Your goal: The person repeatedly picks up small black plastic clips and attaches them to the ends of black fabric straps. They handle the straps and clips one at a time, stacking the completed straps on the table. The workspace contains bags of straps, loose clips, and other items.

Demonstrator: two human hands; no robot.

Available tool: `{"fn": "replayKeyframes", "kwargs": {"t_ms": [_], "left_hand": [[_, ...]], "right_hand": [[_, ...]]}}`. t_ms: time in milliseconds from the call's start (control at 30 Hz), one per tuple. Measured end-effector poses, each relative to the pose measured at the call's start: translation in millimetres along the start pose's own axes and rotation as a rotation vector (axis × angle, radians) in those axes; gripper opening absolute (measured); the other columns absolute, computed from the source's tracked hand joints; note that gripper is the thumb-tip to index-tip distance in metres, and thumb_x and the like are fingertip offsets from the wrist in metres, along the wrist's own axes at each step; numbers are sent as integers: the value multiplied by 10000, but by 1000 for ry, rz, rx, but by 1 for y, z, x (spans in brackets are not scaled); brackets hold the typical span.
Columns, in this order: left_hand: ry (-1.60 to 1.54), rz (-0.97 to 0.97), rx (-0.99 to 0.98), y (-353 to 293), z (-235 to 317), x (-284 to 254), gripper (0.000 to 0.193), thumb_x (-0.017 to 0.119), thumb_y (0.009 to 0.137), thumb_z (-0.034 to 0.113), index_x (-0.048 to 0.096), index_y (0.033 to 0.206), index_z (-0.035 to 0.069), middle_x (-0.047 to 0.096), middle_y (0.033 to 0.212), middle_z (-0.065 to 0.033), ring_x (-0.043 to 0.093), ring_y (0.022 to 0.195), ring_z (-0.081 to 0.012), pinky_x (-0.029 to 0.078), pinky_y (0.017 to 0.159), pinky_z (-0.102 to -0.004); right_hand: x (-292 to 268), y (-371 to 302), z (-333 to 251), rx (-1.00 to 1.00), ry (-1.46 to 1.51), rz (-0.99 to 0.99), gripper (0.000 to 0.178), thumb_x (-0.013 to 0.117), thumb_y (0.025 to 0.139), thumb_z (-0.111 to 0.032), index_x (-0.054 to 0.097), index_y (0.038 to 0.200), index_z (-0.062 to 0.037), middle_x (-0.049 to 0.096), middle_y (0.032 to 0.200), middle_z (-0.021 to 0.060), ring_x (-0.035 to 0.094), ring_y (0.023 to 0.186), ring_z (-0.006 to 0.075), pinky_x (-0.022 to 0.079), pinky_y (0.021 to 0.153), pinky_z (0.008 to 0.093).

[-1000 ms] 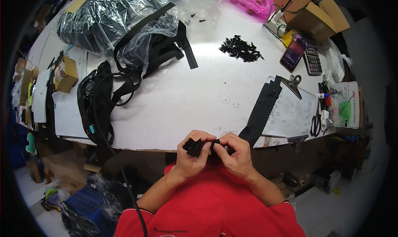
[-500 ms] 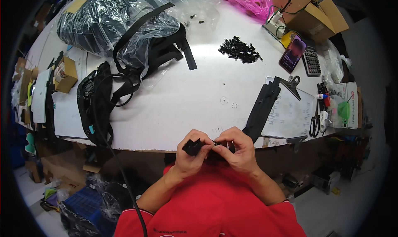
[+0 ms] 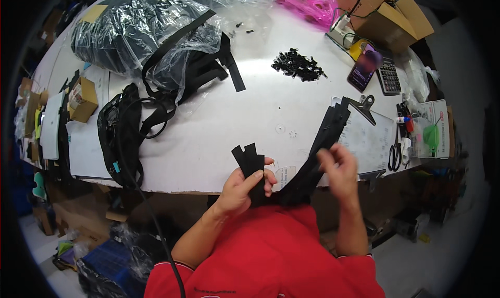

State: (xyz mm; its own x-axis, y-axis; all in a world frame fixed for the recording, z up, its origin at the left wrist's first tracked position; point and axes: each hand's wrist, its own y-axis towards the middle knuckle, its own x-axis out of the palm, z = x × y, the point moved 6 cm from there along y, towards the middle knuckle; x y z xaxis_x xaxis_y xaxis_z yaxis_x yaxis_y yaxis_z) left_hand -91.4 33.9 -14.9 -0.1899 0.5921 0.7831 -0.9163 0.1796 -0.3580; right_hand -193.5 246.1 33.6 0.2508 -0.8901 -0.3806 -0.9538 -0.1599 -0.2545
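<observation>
My left hand [image 3: 239,187] is closed around several black zipper tapes [image 3: 251,160], flat strips whose ends fan out above the thumb over the table edge. My right hand [image 3: 339,170] is raised beside a long bundle of black zipper tapes [image 3: 325,134]. Its fingers are somewhat blurred but look loosely bent and apart, and nothing shows in them. That bundle runs from the clipboard [image 3: 370,136] down over the front edge towards my lap. Beyond the hands, a loose pile of small black zipper sliders [image 3: 298,65] lies on the white table [image 3: 234,121].
At the left are a black strapped bag [image 3: 117,126] and a plastic-wrapped dark bundle [image 3: 133,32]. A phone [image 3: 364,69], calculator [image 3: 388,76], scissors [image 3: 395,156] and open carton [image 3: 393,29] stand at the right. A black cable [image 3: 148,207] hangs across the table's left front edge.
My hands, together at a small piece before, have parted. The right one has moved right towards the tape bundle. The tapes in my left hand now stand upright and fanned.
</observation>
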Motion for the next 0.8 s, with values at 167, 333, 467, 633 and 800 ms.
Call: {"fn": "replayKeyframes", "kwargs": {"t_ms": [167,333,467,633,800], "left_hand": [[381,-112,-43,0,-3,-2,157,557,994,61,442,1090,14,651,976,-160,621,760,-167,525,709,-284],[754,51,634,-15,11,8,514,870,753,142,438,1018,55,543,937,-82,539,800,-142,466,698,-256],[1100,58,849,-23,23,19,686,944,625,362,479,1016,44,509,964,-94,526,818,-169,475,698,-289],[1020,112,845,-28,19,26,508,864,782,258,507,1062,30,514,997,-84,530,897,-155,488,722,-304],[466,147,469,-25,3,4,164,457,1055,134,554,1088,6,604,969,-65,556,791,-114,500,717,-282]], "right_hand": [[-22,9,-41,-423,-510,239,403,745,834,-151,615,1172,27,669,889,72,590,711,167,474,672,343],[60,-35,-13,80,359,-422,232,584,991,-111,613,1184,14,678,967,52,598,818,71,502,789,226],[79,-50,-24,80,626,-386,297,612,969,-59,560,1250,21,629,1044,59,581,929,69,489,853,227],[90,-51,-16,67,730,-243,298,655,904,60,560,1185,26,610,1024,50,616,913,84,548,810,218],[82,-41,-18,24,624,-186,213,676,911,17,611,1113,28,656,967,50,640,865,88,559,767,232]]}}
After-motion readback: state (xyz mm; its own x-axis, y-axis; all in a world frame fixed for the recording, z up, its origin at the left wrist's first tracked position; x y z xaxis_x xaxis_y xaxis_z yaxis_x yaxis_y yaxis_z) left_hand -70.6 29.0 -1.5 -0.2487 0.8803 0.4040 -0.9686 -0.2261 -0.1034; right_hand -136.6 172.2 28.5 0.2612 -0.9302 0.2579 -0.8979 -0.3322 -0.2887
